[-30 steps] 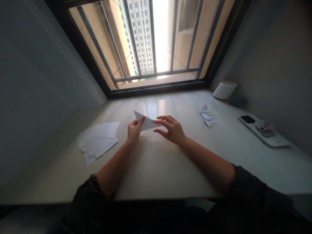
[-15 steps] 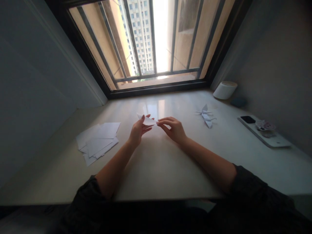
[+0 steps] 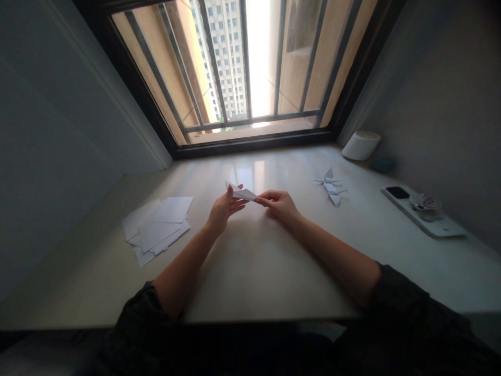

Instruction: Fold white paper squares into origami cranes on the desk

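A folded piece of white paper [image 3: 243, 194], long and pointed, is held between both hands above the pale ledge [image 3: 250, 271]. My left hand [image 3: 223, 209] grips its left part, thumb on top and fingers underneath. At the paper's right tip, my right hand [image 3: 279, 204] pinches with thumb and fingertips. To the right lie white folded paper cranes [image 3: 332, 189]. Several loose sheets of white paper [image 3: 160, 227] are spread in an overlapping pile on the left.
A phone [image 3: 422, 211] with a round ornament on its back lies at the right. Behind it, a white cylindrical object [image 3: 362, 145] stands by the wall, with a small dark bluish object [image 3: 382, 164] beside it. The barred window [image 3: 250, 149] closes off the far side.
The folded paper has shifted slightly right and tilted, showing more of its creased side. My right hand's fingers have closed in more tightly on its tip.
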`<state>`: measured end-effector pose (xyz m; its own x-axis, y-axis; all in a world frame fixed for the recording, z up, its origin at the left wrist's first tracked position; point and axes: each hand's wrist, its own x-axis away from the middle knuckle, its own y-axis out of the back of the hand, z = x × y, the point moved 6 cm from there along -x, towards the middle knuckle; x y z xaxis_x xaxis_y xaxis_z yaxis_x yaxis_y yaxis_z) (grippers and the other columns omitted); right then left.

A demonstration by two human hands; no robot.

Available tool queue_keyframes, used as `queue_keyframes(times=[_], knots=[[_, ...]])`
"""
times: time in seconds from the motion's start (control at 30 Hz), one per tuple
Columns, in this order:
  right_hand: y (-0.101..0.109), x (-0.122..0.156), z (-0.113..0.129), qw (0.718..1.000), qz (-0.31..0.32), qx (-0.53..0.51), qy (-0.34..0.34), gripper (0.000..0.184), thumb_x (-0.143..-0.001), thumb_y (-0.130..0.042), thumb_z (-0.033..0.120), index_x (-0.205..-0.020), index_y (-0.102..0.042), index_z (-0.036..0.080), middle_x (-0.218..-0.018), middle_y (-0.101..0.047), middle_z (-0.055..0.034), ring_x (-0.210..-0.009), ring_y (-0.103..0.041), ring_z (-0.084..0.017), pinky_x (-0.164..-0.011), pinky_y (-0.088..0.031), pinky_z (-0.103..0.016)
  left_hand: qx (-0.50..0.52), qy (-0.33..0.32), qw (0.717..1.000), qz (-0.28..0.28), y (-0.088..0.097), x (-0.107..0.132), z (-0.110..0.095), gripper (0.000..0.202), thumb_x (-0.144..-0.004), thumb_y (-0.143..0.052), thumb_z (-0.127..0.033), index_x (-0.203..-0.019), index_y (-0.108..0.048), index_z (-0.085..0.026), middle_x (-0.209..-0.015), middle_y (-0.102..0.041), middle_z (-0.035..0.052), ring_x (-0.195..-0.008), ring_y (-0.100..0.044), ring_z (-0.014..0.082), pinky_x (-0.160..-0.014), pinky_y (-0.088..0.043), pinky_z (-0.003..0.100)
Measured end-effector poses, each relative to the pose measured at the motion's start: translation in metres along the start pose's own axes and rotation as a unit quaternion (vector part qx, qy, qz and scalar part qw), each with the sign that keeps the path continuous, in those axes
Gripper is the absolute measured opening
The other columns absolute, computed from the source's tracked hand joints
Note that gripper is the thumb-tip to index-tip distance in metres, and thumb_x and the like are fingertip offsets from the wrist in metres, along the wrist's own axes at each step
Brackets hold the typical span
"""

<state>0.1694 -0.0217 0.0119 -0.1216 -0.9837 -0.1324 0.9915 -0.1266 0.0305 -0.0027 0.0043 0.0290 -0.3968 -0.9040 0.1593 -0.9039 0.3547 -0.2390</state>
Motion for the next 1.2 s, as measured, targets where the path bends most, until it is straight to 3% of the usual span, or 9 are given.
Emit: queue_keyframes(times=[0.23, 0.4, 0.53, 0.83, 0.93, 1.0, 1.07, 1.13, 1.2], knots=[[-0.002, -0.001, -0.001, 0.999, 0.001, -0.046, -0.023, 0.036, -0.065, -0.073, 0.054, -0.067, -0.069, 0.019, -0.063, -0.065, -0.0015, -0.059, -0.055, -0.013, -0.061, -0.045, -0.028, -0.004, -0.008, 1.0, 0.008, 0.002, -0.006, 0.005, 0.07, -0.08, -0.053, -0.064, -0.132, -0.053, -0.018, -0.12, -0.065, 0.0136, -0.108, -0.062, 0.0264, -0.089, -0.051, 0.036], [0.005, -0.002, 0.001, 0.999, -0.047, 0.005, 0.026, 0.036, -0.071, -0.067, 0.055, -0.073, -0.067, 0.019, -0.073, -0.068, -0.0032, -0.067, -0.06, -0.017, -0.064, -0.048, -0.03, -0.014, -0.008, 1.0, 0.018, 0.001, -0.009, 0.011, 0.073, -0.076, -0.061, -0.062, -0.129, -0.055, -0.013, -0.106, -0.069, 0.0127, -0.093, -0.067, 0.0241, -0.088, -0.051, 0.038], [0.01, -0.004, 0.0, 0.996, -0.069, 0.026, 0.049, 0.037, -0.073, -0.064, 0.056, -0.075, -0.066, 0.019, -0.072, -0.067, -0.0029, -0.067, -0.061, -0.017, -0.065, -0.048, -0.029, -0.048, -0.018, 0.999, 0.009, 0.002, -0.008, 0.01, 0.065, -0.074, -0.061, -0.063, -0.114, -0.063, -0.011, -0.102, -0.07, 0.0137, -0.089, -0.068, 0.024, -0.086, -0.051, 0.039], [0.012, -0.004, -0.007, 0.996, -0.087, -0.021, 0.009, 0.041, -0.069, -0.067, 0.057, -0.085, -0.063, 0.019, -0.069, -0.067, -0.0028, -0.059, -0.06, -0.016, -0.057, -0.048, -0.028, -0.082, -0.018, 0.996, 0.035, -0.003, -0.003, 0.006, 0.054, -0.071, -0.07, -0.047, -0.112, -0.063, -0.014, -0.107, -0.068, 0.0148, -0.093, -0.067, 0.0276, -0.088, -0.05, 0.044], [0.013, -0.005, -0.008, 0.995, -0.094, -0.042, 0.004, 0.042, -0.068, -0.069, 0.056, -0.087, -0.061, 0.02, -0.07, -0.069, -0.0036, -0.061, -0.063, -0.017, -0.059, -0.051, -0.029, -0.102, -0.01, 0.994, 0.041, -0.007, 0.002, 0.004, 0.068, -0.071, -0.072, -0.044, -0.131, -0.05, -0.018, -0.111, -0.068, 0.0138, -0.091, -0.068, 0.0261, -0.085, -0.051, 0.041], [0.013, -0.006, -0.008, 0.994, -0.093, -0.055, 0.004, 0.043, -0.068, -0.069, 0.055, -0.091, -0.06, 0.02, -0.07, -0.069, -0.0031, -0.063, -0.064, -0.017, -0.06, -0.052, -0.029, -0.091, -0.016, 0.996, 0.016, -0.006, 0.004, 0.001, 0.092, -0.073, -0.071, -0.043, -0.148, -0.021, -0.024, -0.108, -0.069, 0.0104, -0.086, -0.069, 0.0229, -0.084, -0.051, 0.039], [0.012, -0.006, -0.007, 0.994, -0.088, -0.065, 0.007, 0.044, -0.068, -0.069, 0.051, -0.099, -0.056, 0.021, -0.072, -0.068, -0.0016, -0.064, -0.064, -0.016, -0.059, -0.052, -0.028, -0.088, -0.049, 0.995, -0.003, -0.005, 0.005, -0.005, 0.105, -0.073, -0.072, -0.041, -0.15, 0.0, -0.029, -0.104, -0.071, 0.0059, -0.084, -0.069, 0.0197, -0.084, -0.051, 0.037], [0.01, -0.005, -0.004, 0.995, -0.08, -0.065, 0.016, 0.048, -0.069, -0.067, 0.044, -0.11, -0.052, 0.024, -0.08, -0.068, -0.0004, -0.063, -0.063, -0.014, -0.055, -0.05, -0.026, -0.128, -0.103, 0.986, -0.007, -0.005, 0.008, -0.013, 0.093, -0.074, -0.071, -0.04, -0.149, -0.017, -0.032, -0.103, -0.071, 0.0034, -0.088, -0.067, 0.0188, -0.087, -0.049, 0.035], [0.008, -0.003, 0.001, 0.995, -0.071, -0.056, 0.029, 0.049, -0.069, -0.064, 0.036, -0.115, -0.051, 0.026, -0.091, -0.066, -0.0006, -0.06, -0.061, -0.012, -0.051, -0.048, -0.023, -0.213, -0.152, 0.965, -0.01, -0.006, 0.012, -0.02, 0.054, -0.077, -0.068, -0.042, -0.128, -0.056, -0.03, -0.103, -0.071, 0.0037, -0.094, -0.065, 0.0204, -0.092, -0.046, 0.034]])
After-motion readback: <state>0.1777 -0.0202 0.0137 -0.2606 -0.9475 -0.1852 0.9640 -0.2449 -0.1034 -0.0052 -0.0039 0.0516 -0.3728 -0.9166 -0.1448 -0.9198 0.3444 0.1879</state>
